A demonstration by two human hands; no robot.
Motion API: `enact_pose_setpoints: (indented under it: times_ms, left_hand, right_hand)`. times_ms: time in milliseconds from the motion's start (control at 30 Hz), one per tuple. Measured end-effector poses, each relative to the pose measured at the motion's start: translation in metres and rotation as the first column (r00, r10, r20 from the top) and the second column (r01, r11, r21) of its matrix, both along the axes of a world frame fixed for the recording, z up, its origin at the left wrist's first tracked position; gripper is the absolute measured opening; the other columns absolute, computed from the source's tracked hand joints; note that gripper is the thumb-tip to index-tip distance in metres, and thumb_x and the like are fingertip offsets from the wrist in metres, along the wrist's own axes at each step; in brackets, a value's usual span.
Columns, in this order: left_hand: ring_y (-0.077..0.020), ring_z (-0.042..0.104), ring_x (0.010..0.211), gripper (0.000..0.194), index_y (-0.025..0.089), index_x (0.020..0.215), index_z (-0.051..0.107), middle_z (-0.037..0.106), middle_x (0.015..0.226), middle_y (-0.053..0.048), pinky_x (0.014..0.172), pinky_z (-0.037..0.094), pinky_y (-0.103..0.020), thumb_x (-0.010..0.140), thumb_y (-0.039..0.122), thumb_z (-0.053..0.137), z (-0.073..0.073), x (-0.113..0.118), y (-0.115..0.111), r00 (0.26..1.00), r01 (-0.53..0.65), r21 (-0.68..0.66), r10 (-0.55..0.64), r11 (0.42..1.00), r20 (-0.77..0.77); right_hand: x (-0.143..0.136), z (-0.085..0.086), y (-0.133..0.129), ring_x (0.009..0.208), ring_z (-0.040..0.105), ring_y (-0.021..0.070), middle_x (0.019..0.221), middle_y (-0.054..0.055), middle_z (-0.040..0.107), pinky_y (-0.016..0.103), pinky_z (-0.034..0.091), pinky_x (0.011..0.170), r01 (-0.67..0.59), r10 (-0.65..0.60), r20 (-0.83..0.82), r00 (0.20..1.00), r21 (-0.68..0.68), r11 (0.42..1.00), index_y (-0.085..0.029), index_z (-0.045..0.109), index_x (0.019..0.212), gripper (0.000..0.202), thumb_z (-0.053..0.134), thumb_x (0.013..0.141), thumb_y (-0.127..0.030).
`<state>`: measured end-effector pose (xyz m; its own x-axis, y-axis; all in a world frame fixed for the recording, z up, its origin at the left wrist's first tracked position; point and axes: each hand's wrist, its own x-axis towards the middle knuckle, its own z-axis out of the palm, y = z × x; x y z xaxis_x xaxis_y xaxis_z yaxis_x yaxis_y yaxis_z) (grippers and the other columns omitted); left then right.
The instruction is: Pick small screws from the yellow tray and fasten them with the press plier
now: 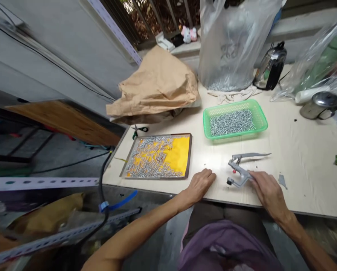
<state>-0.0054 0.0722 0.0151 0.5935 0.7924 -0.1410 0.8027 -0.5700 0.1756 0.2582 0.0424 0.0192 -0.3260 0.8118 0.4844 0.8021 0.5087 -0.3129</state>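
My right hand (271, 192) is closed round a handle of a grey metal hand-press plier (241, 174). The tool has a spring, a red part and a black round tip; its other handle stands apart, pointing right. My left hand (201, 184) rests at the table's front edge with its fingers curled together, and whether it holds anything is hidden. To its left lies a shallow tray (189, 156) with a yellow bottom (181, 150) and many small metal pins (150, 162). Behind the plier stands a green plastic basket (236, 134) with a heap of similar pins (232, 122).
On the table (304, 165) are a brown paper bag (159, 82), scissors (138, 130), a large clear plastic bag (227, 49), a glass kettle (270, 67), a steel lidded cup (320, 105) and a small grey scrap (282, 181). A black cable (101, 177) hangs by the left edge.
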Motion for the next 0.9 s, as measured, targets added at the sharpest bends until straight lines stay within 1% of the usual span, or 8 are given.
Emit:
enact_pose_setpoints:
  times_ms: [167, 300, 367, 433, 533, 633, 767, 900]
  left_hand:
    - [-0.0152, 0.055, 0.081, 0.02, 0.018, 0.097, 0.067, 0.059, 0.084, -0.005, 0.069, 0.044, -0.024, 0.095, 0.019, 0.047, 0.037, 0.018, 0.084, 0.938, -0.243, 0.258, 0.159, 0.935, 0.306]
    - [-0.0148, 0.056, 0.079, 0.025, 0.016, 0.103, 0.07, 0.059, 0.082, -0.004, 0.072, 0.047, -0.027, 0.089, 0.009, 0.05, 0.06, 0.032, 0.125, 0.802, -0.384, 0.084, 0.288, 0.919, 0.523]
    - [-0.0118, 0.056, 0.073, 0.026, 0.016, 0.107, 0.07, 0.06, 0.079, -0.002, 0.071, 0.049, -0.025, 0.087, 0.009, 0.054, 0.061, 0.031, 0.118, 0.646, -0.404, -0.174, 0.415, 0.898, 0.64]
    - [-0.0091, 0.057, 0.066, 0.026, 0.014, 0.11, 0.068, 0.061, 0.076, 0.0, 0.067, 0.051, -0.024, 0.084, 0.012, 0.061, 0.057, 0.025, 0.097, 0.438, -0.345, -0.515, 0.62, 0.785, 0.651]
    - [-0.0072, 0.058, 0.058, 0.023, 0.008, 0.098, 0.068, 0.067, 0.074, -0.003, 0.059, 0.053, -0.021, 0.076, 0.015, 0.073, 0.048, 0.014, 0.057, 0.186, -0.206, -0.882, 0.902, 0.425, 0.391]
    - [-0.006, 0.058, 0.052, 0.017, 0.008, 0.084, 0.066, 0.071, 0.074, -0.006, 0.054, 0.052, -0.019, 0.072, 0.011, 0.077, 0.038, 0.009, 0.024, 0.034, -0.185, -0.968, 0.986, 0.167, 0.164]
    - [-0.006, 0.058, 0.049, 0.018, 0.009, 0.081, 0.066, 0.071, 0.072, -0.005, 0.05, 0.051, -0.019, 0.071, 0.014, 0.079, 0.024, 0.009, -0.001, -0.027, -0.21, -0.975, 0.996, 0.074, 0.081]
    - [-0.0046, 0.052, 0.046, 0.024, 0.009, 0.076, 0.067, 0.066, 0.063, 0.0, 0.044, 0.046, -0.017, 0.066, 0.022, 0.083, 0.017, 0.006, -0.008, 0.024, -0.251, -0.964, 0.996, 0.091, 0.088]
  right_hand:
    - [0.005, -0.002, -0.003, 0.076, 0.06, 0.017, 0.087, 0.006, 0.068, 0.029, 0.042, 0.069, -0.012, 0.011, 0.029, 1.0, 0.049, 0.999, -0.015, 0.058, 0.112, 0.02, 0.045, 0.097, -0.017]
    - [0.0, -0.004, 0.0, 0.077, 0.061, 0.0163, 0.086, 0.005, 0.069, 0.03, 0.04, 0.069, -0.041, 0.04, 0.056, 0.998, 0.026, 0.999, -0.015, 0.06, 0.11, 0.02, 0.044, 0.098, -0.016]
    - [-0.004, -0.003, 0.003, 0.077, 0.06, 0.0161, 0.086, 0.005, 0.069, 0.03, 0.039, 0.07, -0.064, 0.064, 0.081, 0.995, 0.002, 0.998, -0.016, 0.061, 0.109, 0.021, 0.043, 0.098, -0.014]
    - [-0.007, -0.004, 0.007, 0.076, 0.059, 0.016, 0.085, 0.005, 0.069, 0.031, 0.037, 0.07, -0.109, 0.111, 0.113, 0.987, -0.022, 0.994, -0.015, 0.063, 0.108, 0.022, 0.043, 0.098, -0.013]
    - [-0.012, -0.008, 0.014, 0.076, 0.056, 0.0171, 0.086, 0.006, 0.069, 0.032, 0.035, 0.071, -0.195, 0.201, 0.169, 0.965, -0.055, 0.979, -0.013, 0.064, 0.108, 0.024, 0.043, 0.097, -0.013]
    - [-0.019, -0.017, 0.018, 0.077, 0.053, 0.0186, 0.087, 0.006, 0.068, 0.033, 0.032, 0.072, -0.237, 0.251, 0.222, 0.942, -0.088, 0.968, -0.014, 0.065, 0.107, 0.024, 0.045, 0.095, -0.01]
    - [-0.023, -0.024, 0.024, 0.078, 0.048, 0.02, 0.087, 0.007, 0.066, 0.033, 0.03, 0.071, -0.257, 0.287, 0.288, 0.914, -0.139, 0.956, -0.015, 0.066, 0.103, 0.024, 0.047, 0.092, -0.007]
    - [-0.024, -0.019, 0.033, 0.079, 0.044, 0.0213, 0.088, 0.008, 0.065, 0.033, 0.028, 0.069, -0.249, 0.309, 0.365, 0.878, -0.201, 0.947, -0.017, 0.067, 0.1, 0.025, 0.046, 0.092, -0.008]
